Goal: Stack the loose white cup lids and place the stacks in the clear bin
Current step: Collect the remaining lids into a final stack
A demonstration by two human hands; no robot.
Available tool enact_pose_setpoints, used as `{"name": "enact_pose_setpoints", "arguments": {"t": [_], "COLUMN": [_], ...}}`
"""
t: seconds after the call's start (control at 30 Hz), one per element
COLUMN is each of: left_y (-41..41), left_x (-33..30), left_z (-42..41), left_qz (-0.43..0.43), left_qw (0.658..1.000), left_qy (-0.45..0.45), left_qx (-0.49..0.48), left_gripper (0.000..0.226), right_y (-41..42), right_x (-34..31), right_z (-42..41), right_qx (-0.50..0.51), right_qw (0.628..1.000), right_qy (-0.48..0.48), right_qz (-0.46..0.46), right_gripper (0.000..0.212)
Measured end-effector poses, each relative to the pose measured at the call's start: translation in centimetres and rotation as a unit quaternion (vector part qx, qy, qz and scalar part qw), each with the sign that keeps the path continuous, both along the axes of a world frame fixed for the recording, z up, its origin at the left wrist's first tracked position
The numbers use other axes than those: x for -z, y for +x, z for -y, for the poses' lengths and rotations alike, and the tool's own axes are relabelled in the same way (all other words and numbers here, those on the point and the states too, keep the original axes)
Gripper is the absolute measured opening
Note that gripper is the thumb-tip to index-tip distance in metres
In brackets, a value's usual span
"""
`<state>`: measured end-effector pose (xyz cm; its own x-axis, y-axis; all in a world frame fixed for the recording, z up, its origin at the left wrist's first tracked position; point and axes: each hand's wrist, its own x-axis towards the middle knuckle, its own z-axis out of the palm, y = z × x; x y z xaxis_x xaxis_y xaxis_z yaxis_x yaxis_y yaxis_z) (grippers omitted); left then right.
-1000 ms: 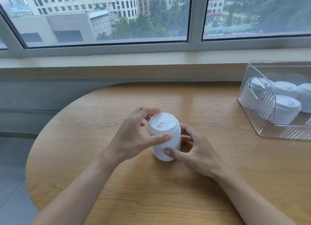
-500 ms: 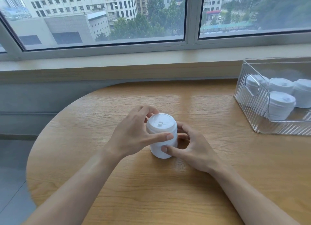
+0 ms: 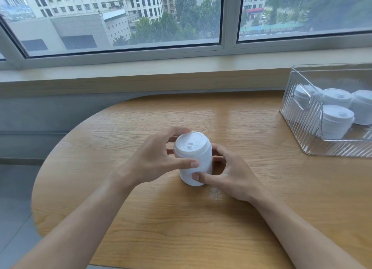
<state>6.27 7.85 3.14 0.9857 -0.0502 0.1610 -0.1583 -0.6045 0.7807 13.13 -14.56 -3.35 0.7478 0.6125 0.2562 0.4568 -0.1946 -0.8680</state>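
Little having shifted since the earlier frame, the stack of white cup lids [image 3: 193, 159] is still being clasped upright on the wooden table [image 3: 251, 218], between the curled fingers of the left hand [image 3: 153, 160] and right hand [image 3: 231, 173], well apart from the clear bin [image 3: 298, 131].

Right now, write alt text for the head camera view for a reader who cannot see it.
Two bare hands, the left hand and right hand, hold an upright stack of white cup lids on a round-ended wooden table. At far right a clear bin holds four more lid stacks, below a window.
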Motion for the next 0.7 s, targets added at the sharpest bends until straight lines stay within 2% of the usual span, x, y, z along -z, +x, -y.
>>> {"name": "enact_pose_setpoints", "arguments": {"t": [0.17,0.27,0.53,0.6,0.7], "left_y": [0.2,0.5,0.7,0.7,0.6], "left_x": [-0.4,-0.5,-0.9,-1.0,-1.0], "left_z": [0.2,0.4,-1.0,-1.3,-1.5], "left_qz": [-0.018,-0.004,-0.001,0.004,0.012], "left_qw": [0.997,0.994,1.000,0.999,0.998], "left_qy": [0.078,0.104,-0.018,-0.028,-0.034], "left_qx": [0.019,0.023,-0.019,-0.033,-0.046], "left_gripper": [0.090,0.085,0.079,0.081,0.083], "right_y": [0.0,0.0,0.0,-0.1,-0.1], "right_x": [0.1,0.1,0.0,0.0,-0.2], "right_z": [-0.1,-0.1,0.1,0.1,0.1], "right_qx": [-0.005,-0.010,-0.001,0.000,0.005], "right_qw": [1.000,1.000,1.000,1.000,1.000], "right_qy": [0.008,0.007,0.007,0.001,-0.015], "right_qz": [0.000,-0.002,-0.013,-0.017,-0.022], "right_gripper": [0.063,0.066,0.072,0.074,0.088]}}
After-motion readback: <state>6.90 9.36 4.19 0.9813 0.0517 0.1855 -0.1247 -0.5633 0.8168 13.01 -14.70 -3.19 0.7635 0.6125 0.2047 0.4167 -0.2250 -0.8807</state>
